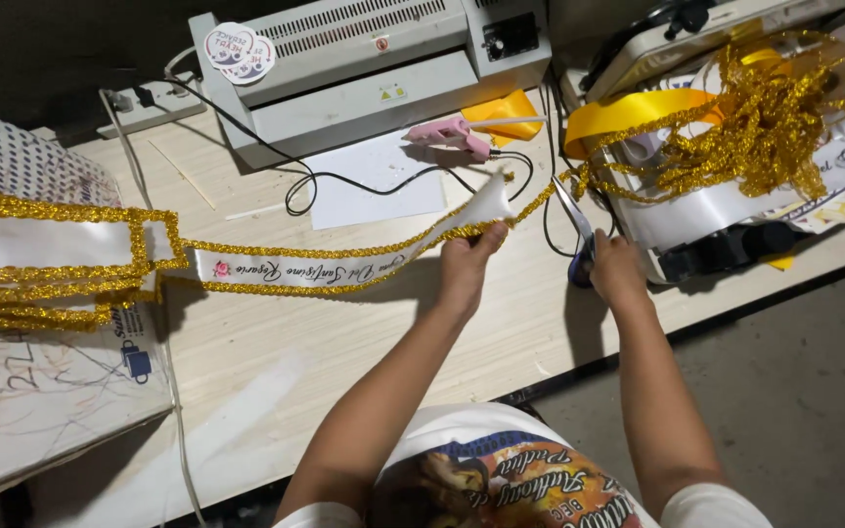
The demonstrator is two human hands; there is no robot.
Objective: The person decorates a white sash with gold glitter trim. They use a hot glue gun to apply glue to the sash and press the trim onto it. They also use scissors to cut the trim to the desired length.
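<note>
My left hand [466, 264] pinches the end of a white satin sash [344, 266] edged with gold glitter trim, holding it up above the wooden table [276, 362]. The sash runs left to a stack of similar gold-trimmed sashes [46, 256]. My right hand [614, 266] grips a pair of scissors [575, 233] with blue handles, blades pointing up toward the gold trim [540, 200] just right of the sash's end. That trim leads on to a tangled gold pile [765, 122].
A grey laminator [364, 59] stands at the back, with a pink glue gun [452, 135] and a white sheet [374, 181] in front. Black cables loop over the table. Yellow ribbon [628, 112] and white sashes lie over a machine at right.
</note>
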